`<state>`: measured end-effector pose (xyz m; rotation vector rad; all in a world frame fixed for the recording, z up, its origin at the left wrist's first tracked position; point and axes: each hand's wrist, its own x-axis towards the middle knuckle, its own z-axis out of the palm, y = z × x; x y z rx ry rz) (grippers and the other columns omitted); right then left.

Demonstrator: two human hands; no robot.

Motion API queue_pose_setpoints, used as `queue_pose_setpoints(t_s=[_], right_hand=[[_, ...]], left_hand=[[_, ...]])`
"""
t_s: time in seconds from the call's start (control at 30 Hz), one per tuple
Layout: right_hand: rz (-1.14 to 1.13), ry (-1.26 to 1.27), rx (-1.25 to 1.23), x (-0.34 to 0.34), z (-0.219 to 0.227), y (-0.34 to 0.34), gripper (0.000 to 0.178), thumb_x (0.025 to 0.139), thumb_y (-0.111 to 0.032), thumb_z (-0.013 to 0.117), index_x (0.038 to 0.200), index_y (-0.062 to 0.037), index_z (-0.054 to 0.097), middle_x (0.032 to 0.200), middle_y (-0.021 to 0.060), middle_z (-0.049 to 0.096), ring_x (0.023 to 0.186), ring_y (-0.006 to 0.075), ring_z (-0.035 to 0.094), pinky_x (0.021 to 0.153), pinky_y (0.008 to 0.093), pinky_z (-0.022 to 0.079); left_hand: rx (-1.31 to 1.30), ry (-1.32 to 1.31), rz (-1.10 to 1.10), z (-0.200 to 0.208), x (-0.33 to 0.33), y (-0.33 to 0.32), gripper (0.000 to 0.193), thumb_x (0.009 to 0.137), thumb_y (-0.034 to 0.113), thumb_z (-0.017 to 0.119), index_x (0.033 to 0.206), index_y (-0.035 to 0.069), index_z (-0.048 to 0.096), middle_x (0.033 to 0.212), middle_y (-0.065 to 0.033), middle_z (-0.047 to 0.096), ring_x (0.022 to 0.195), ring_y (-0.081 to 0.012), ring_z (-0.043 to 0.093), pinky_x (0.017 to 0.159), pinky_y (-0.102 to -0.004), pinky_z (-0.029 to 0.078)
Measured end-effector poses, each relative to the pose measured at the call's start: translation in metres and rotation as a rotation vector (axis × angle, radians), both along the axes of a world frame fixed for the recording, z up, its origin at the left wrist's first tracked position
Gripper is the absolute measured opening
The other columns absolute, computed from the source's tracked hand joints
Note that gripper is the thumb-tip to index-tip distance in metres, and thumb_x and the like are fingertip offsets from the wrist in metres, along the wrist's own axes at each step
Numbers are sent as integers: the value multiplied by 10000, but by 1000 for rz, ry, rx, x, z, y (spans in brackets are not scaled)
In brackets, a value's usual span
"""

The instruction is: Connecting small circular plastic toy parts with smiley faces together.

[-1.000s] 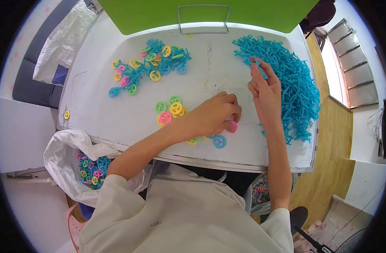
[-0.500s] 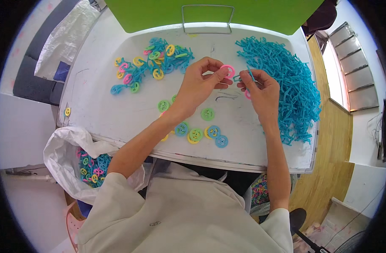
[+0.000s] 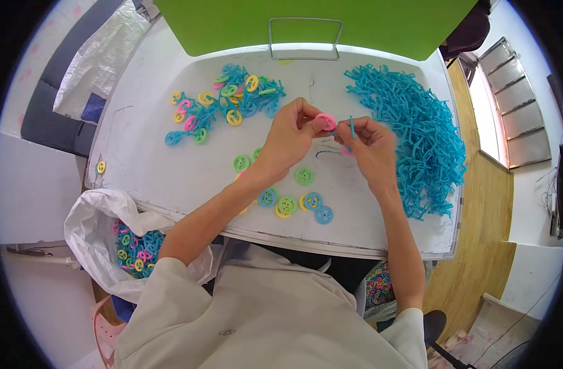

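Note:
My left hand [image 3: 292,136] pinches a small pink plastic wheel [image 3: 326,121] between thumb and fingers. Close beside it, my right hand [image 3: 374,150] grips a thin blue plastic piece [image 3: 351,126], one end of which sticks up past the thumb. A second pink wheel [image 3: 347,150] shows under the right fingers; it seems to belong to the same piece. The fingertips of both hands nearly meet, and they partly hide where the blue piece and the left-hand wheel come together. Loose green wheels [image 3: 303,176] and blue wheels [image 3: 323,214] lie on the white table below the hands.
A big heap of blue plastic pieces [image 3: 426,141] covers the table's right side. Assembled pieces with coloured wheels [image 3: 223,101] are piled at the far left. A white sack [image 3: 87,230] of similar pieces stands left of my body. A green panel [image 3: 232,27] rises behind.
My right hand has moved left, bringing the blue piece up against the pink wheel in my left hand. The gap between the hands has narrowed. The whole view has shifted slightly.

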<state>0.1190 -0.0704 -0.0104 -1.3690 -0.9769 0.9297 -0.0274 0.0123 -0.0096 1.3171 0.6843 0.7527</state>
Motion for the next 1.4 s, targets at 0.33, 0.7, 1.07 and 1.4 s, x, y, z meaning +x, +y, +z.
queue_pose_setpoints(t_s=[0.33,0.7,1.07,1.4], right_hand=[[-25,-42,158,-3,-12,2,114,851,-71,675,927,-5,623,878,38,653,784,68,568,670,211,442],[10,-32,39,-2,-5,1,134,861,-109,678,933,-12,621,833,25,643,738,60,555,628,203,432],[-4,188,14,-7,5,0,225,865,-103,667,1044,15,598,819,50,654,737,89,604,633,193,461],[-133,-264,92,-8,7,0,170,794,-44,715,945,25,677,849,66,689,754,102,643,643,200,500]], left_hand=[[-171,14,-65,7,0,-2,122,943,124,550,946,3,536,937,-81,603,872,-136,611,847,-277,523],[-149,-30,-2,3,1,-1,78,936,58,535,946,-20,536,902,-92,618,814,-138,622,762,-263,544],[420,72,155,-1,5,-13,112,930,95,562,943,-8,518,860,-75,618,821,-144,618,764,-281,538],[63,-101,69,0,6,-6,184,929,58,532,1063,-55,589,955,-125,646,841,-170,654,758,-273,568]])
